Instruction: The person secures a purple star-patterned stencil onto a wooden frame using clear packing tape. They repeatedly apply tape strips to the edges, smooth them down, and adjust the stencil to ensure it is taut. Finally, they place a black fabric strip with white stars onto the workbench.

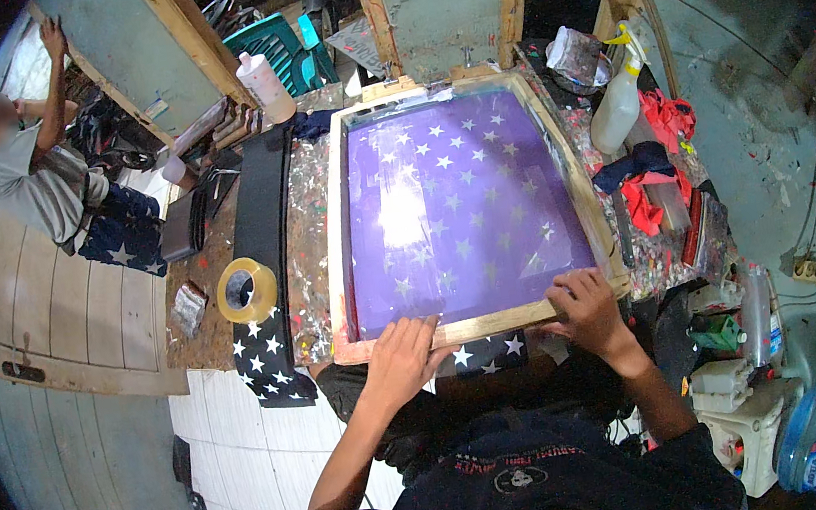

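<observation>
A wooden screen printing frame (337, 263) with purple mesh (481, 191) lies in front of me, hinged at its far side. Pale stars cover the mesh, and a bright glare hides part of it. My left hand (402, 361) grips the near rail left of its middle, fingers curled over the top. Close to the near right corner, my right hand (591, 313) is closed on the same rail. Under that rail, black cloth with white stars (488, 357) hangs out between my hands. What lies beneath the mesh is mostly hidden.
Left of the frame, a tape roll (223, 294) rests on a long black cloth strip (261, 201). A pinkish bottle (266, 88) stands at the far left. A spray bottle (616, 110) and red rags (669, 119) sit right. Another person (38, 186) stands far left.
</observation>
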Tool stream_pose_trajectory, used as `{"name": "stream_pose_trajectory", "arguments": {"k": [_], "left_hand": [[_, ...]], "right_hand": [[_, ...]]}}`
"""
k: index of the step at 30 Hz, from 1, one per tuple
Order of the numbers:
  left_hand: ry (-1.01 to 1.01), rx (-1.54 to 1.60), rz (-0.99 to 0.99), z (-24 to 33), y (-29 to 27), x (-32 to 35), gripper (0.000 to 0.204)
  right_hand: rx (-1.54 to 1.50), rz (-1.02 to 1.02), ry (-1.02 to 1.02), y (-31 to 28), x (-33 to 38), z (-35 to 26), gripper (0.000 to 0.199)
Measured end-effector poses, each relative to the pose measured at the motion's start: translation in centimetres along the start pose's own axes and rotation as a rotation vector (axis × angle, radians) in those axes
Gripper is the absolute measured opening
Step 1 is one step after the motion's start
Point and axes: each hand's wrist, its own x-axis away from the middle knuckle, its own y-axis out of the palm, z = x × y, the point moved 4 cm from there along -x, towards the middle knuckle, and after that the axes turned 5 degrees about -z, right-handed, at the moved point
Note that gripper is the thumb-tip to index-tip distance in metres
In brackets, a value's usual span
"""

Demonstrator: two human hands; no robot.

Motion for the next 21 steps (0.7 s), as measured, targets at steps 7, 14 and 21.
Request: {"name": "stream_pose_trajectory", "arguments": {"k": [7, 14, 21], "left_hand": [[0.024, -0.125, 0.057, 1.3, -5.8, -2.1, 0.055], [0.048, -0.189, 0.225, 2.3, -10.2, -4.2, 0.06], [-0.027, -0.029, 0.122, 1.9, -7.4, -2.8, 0.057]], "right_hand": [[0.116, 0.146, -0.018, -5.8, -3.0, -0.1, 0.059], [0.118, 0.216, -0.023, -9.6, -5.9, 0.3, 0.058], [-0.038, 0.039, 0.092, -6.9, -4.0, 0.1, 0.052]]}}
